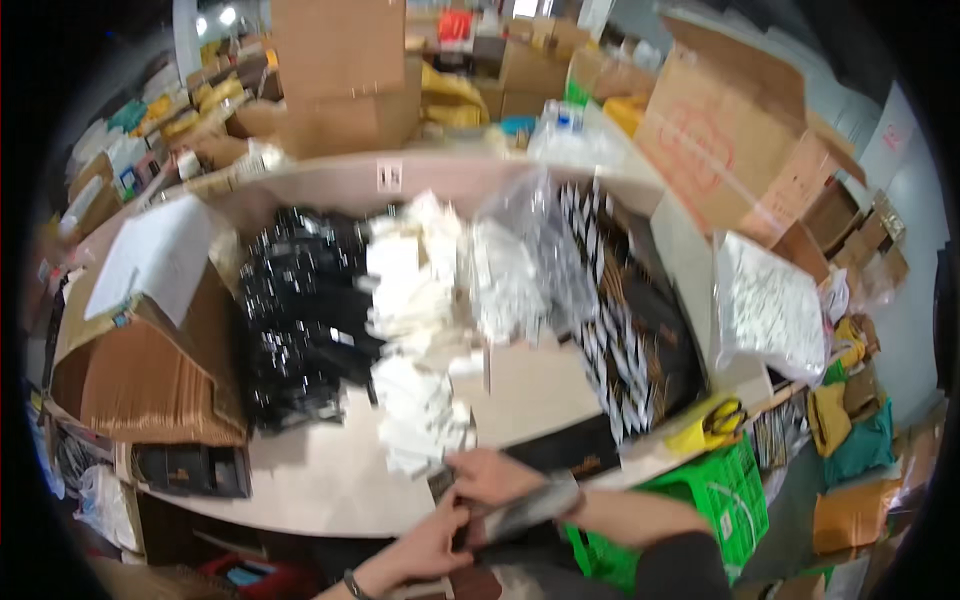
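Note:
At the table's near edge my two hands meet, blurred by motion. My left hand (425, 543) has its thumb and fingers drawn together beside a greyish, shiny strip (530, 510), which lies across my right wrist; I cannot tell what it is. My right hand (495, 477) is bent over with its fingers curled down at a small dark edge, and what they hold is hidden. Just beyond is a stack of white pieces (420, 415), perhaps cloth or paper. A long black flat box (560, 450) lies to the right of my right hand.
On the table (330, 490) are black glossy packets (300, 320), clear-bagged white pieces (510, 280) and striped black-and-white pieces (610, 350). An open carton (160, 390) stands left. At right are yellow-and-black scissors (722, 418), a green crate (715, 500) and a white bagged bundle (770, 305).

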Tool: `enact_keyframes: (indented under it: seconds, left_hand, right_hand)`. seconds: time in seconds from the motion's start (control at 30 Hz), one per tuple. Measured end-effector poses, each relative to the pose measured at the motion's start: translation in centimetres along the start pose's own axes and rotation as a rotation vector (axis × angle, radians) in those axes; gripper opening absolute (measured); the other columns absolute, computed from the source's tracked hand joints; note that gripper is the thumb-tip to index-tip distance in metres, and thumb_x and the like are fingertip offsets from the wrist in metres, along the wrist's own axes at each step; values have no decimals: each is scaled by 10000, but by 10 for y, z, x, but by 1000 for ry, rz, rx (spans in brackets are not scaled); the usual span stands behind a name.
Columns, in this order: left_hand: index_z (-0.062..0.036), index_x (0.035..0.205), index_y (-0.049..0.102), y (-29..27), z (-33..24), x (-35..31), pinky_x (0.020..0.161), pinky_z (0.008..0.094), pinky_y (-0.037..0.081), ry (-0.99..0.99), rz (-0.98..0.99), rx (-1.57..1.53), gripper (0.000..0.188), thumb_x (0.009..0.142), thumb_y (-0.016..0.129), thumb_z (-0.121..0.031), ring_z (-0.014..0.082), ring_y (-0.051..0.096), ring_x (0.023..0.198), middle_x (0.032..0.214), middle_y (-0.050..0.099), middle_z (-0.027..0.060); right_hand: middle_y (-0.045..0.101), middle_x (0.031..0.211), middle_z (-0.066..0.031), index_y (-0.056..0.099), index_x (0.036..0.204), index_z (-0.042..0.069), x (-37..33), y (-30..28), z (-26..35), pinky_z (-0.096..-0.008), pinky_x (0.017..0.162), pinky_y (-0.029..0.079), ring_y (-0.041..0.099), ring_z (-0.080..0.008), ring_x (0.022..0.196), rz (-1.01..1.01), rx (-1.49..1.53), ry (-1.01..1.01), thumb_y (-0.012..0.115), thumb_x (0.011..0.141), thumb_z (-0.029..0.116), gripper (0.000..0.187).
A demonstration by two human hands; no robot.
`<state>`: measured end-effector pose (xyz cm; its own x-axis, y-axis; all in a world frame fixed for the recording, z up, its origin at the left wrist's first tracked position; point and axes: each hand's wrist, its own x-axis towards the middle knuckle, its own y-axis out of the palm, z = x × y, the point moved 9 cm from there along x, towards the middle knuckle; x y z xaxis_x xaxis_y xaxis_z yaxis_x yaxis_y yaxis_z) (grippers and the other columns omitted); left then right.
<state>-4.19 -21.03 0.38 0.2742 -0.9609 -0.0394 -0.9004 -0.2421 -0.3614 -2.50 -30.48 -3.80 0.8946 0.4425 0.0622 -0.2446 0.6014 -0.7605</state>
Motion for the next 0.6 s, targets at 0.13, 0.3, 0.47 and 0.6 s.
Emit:
enact_keyframes:
  seconds: [0.13,0.3,0.47,0.6]
  left_hand:
    - [-22,1046,556,-23,39,-36,907,433,495,-320,-118,-47,394,743,759,-173,413,592,1094,1218,586,224]
    - [-40,1110,565,-77,56,-73,746,457,520,-489,-583,543,510,671,796,-162,392,614,888,959,597,164]
    - [-76,1246,533,-78,52,-75,780,444,524,-431,-514,500,618,690,800,-116,394,611,949,1032,598,171]
    - [-107,1270,546,-84,52,-86,766,430,529,-424,-300,614,663,653,788,-88,370,627,919,996,616,143]
  right_hand:
    - [661,1065,-178,640,879,39,7,-23,48,-498,849,516,639,-374,984,-104,-255,205,680,824,378,346]
    - [678,733,-169,631,753,48,-4,-20,14,-474,604,538,683,-365,692,-56,-263,571,638,912,377,365]
    - [680,723,-171,647,792,49,5,-25,-1,-502,628,534,678,-389,706,-112,-252,595,598,877,239,214]
    - [656,686,-165,640,743,63,12,-13,-4,-491,635,532,669,-380,687,-151,-116,627,608,818,240,195]
